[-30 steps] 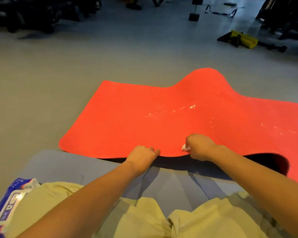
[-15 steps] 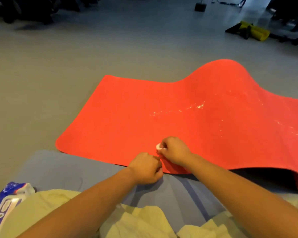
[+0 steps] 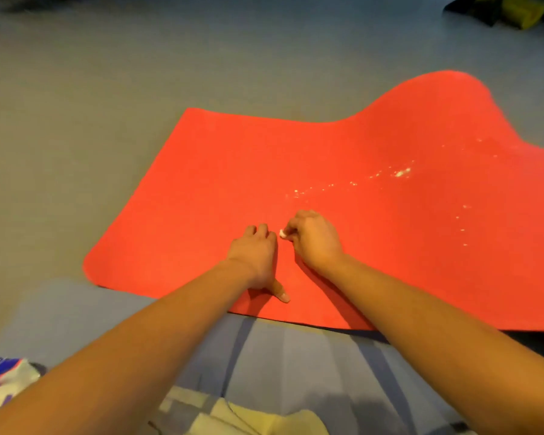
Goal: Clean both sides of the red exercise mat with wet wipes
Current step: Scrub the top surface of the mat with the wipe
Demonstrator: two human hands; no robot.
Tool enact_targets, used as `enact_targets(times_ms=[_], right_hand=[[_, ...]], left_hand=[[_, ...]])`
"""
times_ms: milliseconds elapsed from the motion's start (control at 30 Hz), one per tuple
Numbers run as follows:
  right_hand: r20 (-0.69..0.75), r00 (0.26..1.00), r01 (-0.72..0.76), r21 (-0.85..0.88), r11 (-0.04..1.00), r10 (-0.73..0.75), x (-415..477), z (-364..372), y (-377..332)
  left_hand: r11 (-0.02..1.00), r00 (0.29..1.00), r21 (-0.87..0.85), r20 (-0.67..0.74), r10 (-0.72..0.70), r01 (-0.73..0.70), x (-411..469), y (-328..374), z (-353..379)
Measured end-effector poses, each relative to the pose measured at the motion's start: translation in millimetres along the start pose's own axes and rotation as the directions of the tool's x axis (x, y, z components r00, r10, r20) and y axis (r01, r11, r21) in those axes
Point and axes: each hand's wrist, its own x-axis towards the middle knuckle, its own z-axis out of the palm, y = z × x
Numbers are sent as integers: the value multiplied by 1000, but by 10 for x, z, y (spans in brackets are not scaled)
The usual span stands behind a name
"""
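Mat [image 3: 264, 158] lay spread on the floor [image 3: 107, 89], near edge over a blue pad [image 3: 296, 356], far rt part humped up. My left grip [image 3: 255, 259] rested on it, fingers relaxed, holding nothing. My right grip [image 3: 316, 238] pinched a small balled wipe [image 3: 282, 233] against the surface. Looked thin, floppy, light, prob slides, so pin w/ one palm. To flip, take the long edge w/ both grips. White specks [image 3: 396, 174] dotted it further rt.
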Motion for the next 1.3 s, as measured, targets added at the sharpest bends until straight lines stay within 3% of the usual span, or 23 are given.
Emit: enact_targets(times_ms=[167,467,600,833,1067,1300], right_hand=[[21,997,-75,12,997,75,148,25,-69],[178,941,277,75,958,-287,-986,-70,-162],[153,957,245,18,969,-245,-627,-30,-151],[27,998,-63,-46,997,65,114,-48,-127],[42,989,143,-82,986,-139,-329,-30,-90],[87,982,172,-44,984,-168,-314,-32,-81]], left_hand=[[999,999,-28,-34,31,-32,156,-222,-186],[999,998,32,57,-38,36,369,-199,-334],[998,989,18,131,-62,60,464,-223,-368],[998,991,44,125,-40,35,484,-262,-451],[995,997,82,46,-56,52,597,-245,-588],[994,993,102,116,-39,27,746,-244,-574]])
